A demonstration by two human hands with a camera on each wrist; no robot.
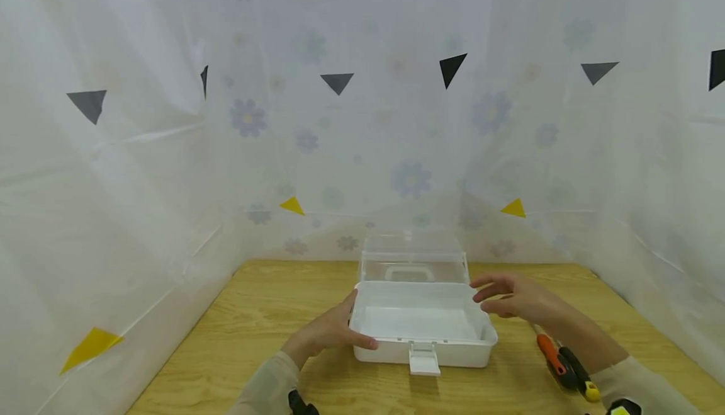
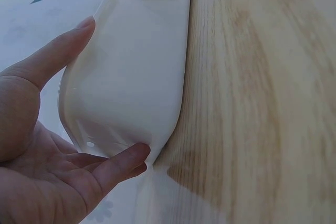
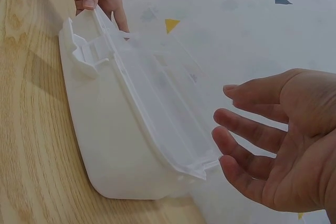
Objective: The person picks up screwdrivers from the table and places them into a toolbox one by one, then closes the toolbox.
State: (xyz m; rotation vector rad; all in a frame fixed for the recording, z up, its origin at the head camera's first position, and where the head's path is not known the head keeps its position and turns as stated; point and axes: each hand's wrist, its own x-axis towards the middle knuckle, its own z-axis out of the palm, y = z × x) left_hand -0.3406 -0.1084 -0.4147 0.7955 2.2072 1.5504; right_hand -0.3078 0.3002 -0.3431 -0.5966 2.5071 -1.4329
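A white plastic toolbox (image 1: 385, 352) stands on the wooden table with its clear lid (image 1: 416, 256) tipped back. The lid bears a handle, and the front latch (image 1: 423, 361) hangs unfastened. Inside, the tray floor shows bare. My left hand (image 1: 331, 331) grips the toolbox's left end, thumb at the front rim and fingers against the end wall; the left wrist view shows this hold on the toolbox (image 2: 128, 61) up close. Beside the right end, my right hand (image 1: 521, 298) hovers with loosely bent fingers, holding nothing. A gap separates this hand (image 3: 289, 145) from the box in the right wrist view.
Two tools with handles lie on the table (image 1: 255, 320) below my right forearm: one orange and black (image 1: 549, 353), one black and yellow (image 1: 579, 374). Pale flowered curtains (image 1: 362, 150) with triangular stickers enclose the table's back and sides.
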